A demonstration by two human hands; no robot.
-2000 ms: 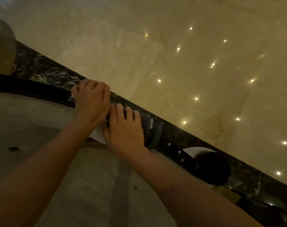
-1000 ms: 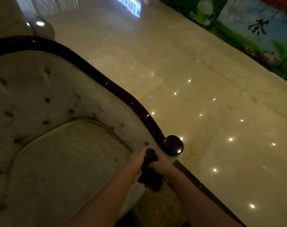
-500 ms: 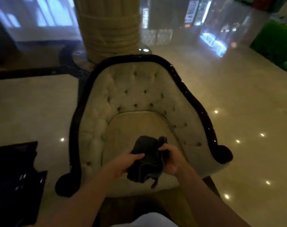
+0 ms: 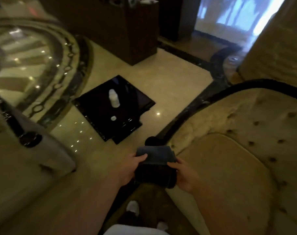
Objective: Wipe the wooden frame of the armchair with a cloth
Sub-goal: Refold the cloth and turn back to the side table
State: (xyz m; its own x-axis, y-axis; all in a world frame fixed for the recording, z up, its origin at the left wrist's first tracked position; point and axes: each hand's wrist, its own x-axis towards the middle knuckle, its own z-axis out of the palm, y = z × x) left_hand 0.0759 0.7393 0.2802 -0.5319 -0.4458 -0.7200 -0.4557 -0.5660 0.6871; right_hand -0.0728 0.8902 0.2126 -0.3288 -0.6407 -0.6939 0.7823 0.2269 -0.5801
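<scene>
A dark folded cloth (image 4: 155, 161) is held between both hands in front of me. My left hand (image 4: 130, 168) grips its left edge and my right hand (image 4: 185, 175) grips its right edge. The cream tufted armchair (image 4: 237, 150) fills the right side. Its dark wooden frame (image 4: 192, 111) curves from the back down to a round arm end (image 4: 151, 141) just above the cloth. The cloth is close to that arm end; contact cannot be told.
A low black glossy table (image 4: 127, 102) with a white bottle (image 4: 113, 98) stands on the marble floor to the left. Another cream chair (image 4: 25, 158) sits at the far left. A brown cabinet (image 4: 137, 31) and a pillar (image 4: 276, 39) stand behind.
The view has swung left, from the right arm of the chair across the seat to its left arm. Both hands kept the cloth and refolded it flatter.
</scene>
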